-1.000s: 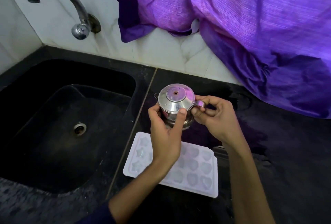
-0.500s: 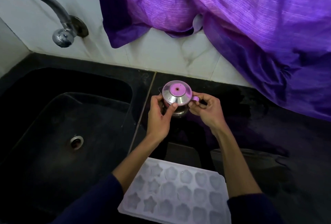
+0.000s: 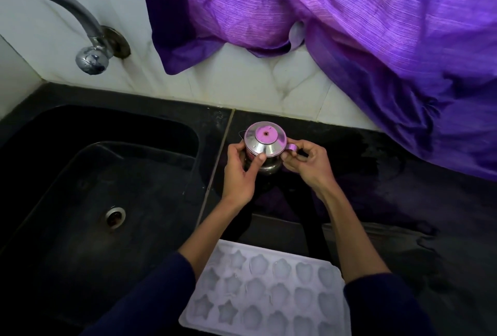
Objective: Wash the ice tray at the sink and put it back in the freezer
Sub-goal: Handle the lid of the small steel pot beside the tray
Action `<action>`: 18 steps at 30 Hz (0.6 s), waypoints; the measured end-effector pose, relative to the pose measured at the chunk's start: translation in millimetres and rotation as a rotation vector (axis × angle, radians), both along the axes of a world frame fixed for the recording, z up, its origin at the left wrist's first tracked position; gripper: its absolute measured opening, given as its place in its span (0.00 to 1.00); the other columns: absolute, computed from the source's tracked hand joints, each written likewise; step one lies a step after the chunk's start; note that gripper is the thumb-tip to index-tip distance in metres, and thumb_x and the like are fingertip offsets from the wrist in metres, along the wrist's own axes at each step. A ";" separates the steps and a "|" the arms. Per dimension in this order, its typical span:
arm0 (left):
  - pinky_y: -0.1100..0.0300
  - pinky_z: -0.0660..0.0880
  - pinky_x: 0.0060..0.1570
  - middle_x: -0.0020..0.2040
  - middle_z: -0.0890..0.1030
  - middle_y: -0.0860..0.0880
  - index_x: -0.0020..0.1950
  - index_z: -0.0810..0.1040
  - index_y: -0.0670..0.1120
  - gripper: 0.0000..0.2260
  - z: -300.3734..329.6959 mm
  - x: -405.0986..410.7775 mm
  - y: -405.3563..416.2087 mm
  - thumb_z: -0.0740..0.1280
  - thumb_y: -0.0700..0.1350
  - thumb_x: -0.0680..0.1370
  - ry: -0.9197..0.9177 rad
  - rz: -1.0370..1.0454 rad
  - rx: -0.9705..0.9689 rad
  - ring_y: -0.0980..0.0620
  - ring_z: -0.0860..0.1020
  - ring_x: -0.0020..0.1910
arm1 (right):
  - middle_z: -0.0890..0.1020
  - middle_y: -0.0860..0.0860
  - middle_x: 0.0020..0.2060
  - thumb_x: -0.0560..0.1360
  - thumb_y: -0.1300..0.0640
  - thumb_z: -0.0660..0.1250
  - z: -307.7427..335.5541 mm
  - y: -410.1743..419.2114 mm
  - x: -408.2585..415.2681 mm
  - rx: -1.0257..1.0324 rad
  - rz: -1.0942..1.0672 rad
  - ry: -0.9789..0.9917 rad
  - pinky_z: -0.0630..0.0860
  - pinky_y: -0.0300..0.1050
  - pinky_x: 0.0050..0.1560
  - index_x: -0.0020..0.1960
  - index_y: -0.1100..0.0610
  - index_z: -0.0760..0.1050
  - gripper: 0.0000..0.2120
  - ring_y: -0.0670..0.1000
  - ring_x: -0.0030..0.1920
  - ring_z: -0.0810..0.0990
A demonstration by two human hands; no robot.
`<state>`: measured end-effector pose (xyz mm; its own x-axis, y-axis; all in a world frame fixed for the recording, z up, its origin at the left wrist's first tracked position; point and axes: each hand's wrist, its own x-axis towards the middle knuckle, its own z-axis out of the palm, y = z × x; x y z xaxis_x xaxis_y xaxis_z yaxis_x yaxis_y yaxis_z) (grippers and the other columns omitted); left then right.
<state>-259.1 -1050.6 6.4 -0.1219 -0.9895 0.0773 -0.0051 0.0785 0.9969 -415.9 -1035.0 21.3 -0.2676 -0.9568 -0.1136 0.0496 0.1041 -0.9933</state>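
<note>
The ice tray lies flat on the black worktop, hollows up, just right of the sink and close to the near edge, with your forearms passing over its far corners; nothing is touching it. Beyond the tray, toward the wall, you have a small steel pot with a domed lid, standing on or just above the worktop. Your left hand wraps its side with the thumb pressed on the lid's rim, and your right hand has its fingers pinched narrow around the small handle on the pot's right. The step in hand looks like moving or setting down this pot to clear room, so keep it level, keep the thumb on the lid so it cannot slide, and park it well back from the tray and away from the sink's edge. Then take the tray by both short ends and carry it left under the tap. By count: one tray, with three rows of star and flower hollows, the row nearest you partly cut off; one pot with one lid; one tap; one drain in the sink; one purple cloth draped above the wall behind the pot.
</note>
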 end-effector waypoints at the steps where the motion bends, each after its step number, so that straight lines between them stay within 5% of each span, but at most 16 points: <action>1: 0.68 0.74 0.50 0.52 0.77 0.55 0.55 0.68 0.47 0.12 1.7 0.4 0.0 0.68 0.38 0.76 -0.007 0.002 0.011 0.63 0.77 0.52 | 0.83 0.43 0.45 0.71 0.71 0.70 0.7 0.6 0.4 0.002 -0.006 0.006 0.80 0.36 0.40 0.41 0.56 0.78 0.10 0.46 0.43 0.84; 6: 0.62 0.69 0.61 0.61 0.72 0.51 0.67 0.66 0.40 0.20 12.5 16.1 10.3 0.67 0.42 0.77 -0.117 0.038 0.128 0.56 0.70 0.61 | 0.78 0.56 0.56 0.69 0.70 0.71 6.8 22.3 -0.2 0.049 -0.114 0.030 0.77 0.41 0.56 0.59 0.59 0.72 0.21 0.52 0.56 0.79; 8: 0.65 0.71 0.57 0.64 0.73 0.46 0.67 0.68 0.39 0.20 18.1 34.5 22.3 0.67 0.41 0.77 -0.129 0.088 0.165 0.54 0.72 0.59 | 0.77 0.57 0.59 0.70 0.69 0.71 11.3 48.7 -2.8 0.065 -0.177 0.044 0.74 0.46 0.61 0.63 0.60 0.70 0.23 0.53 0.59 0.77; 13: 0.69 0.72 0.46 0.55 0.79 0.44 0.62 0.73 0.40 0.13 20.8 104.2 76.7 0.66 0.40 0.78 -0.201 0.125 0.226 0.54 0.78 0.50 | 0.79 0.57 0.54 0.73 0.67 0.68 14.9 149.6 -6.4 0.124 -0.244 0.118 0.77 0.36 0.51 0.64 0.61 0.70 0.20 0.50 0.54 0.78; 18: 0.64 0.72 0.42 0.49 0.80 0.49 0.58 0.74 0.45 0.08 17.7 152.5 128.2 0.64 0.41 0.79 -0.234 0.048 0.397 0.55 0.79 0.45 | 0.79 0.57 0.53 0.75 0.64 0.67 9.4 239.4 -9.8 0.297 -0.366 0.165 0.73 0.47 0.55 0.63 0.60 0.71 0.17 0.54 0.53 0.78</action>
<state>-106.6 -922.5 24.1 -0.0447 -0.9419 -0.3329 -0.2276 -0.3148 0.9214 -425.8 -795.7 30.7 -0.6170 -0.7296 -0.2948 -0.0195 0.3887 -0.9211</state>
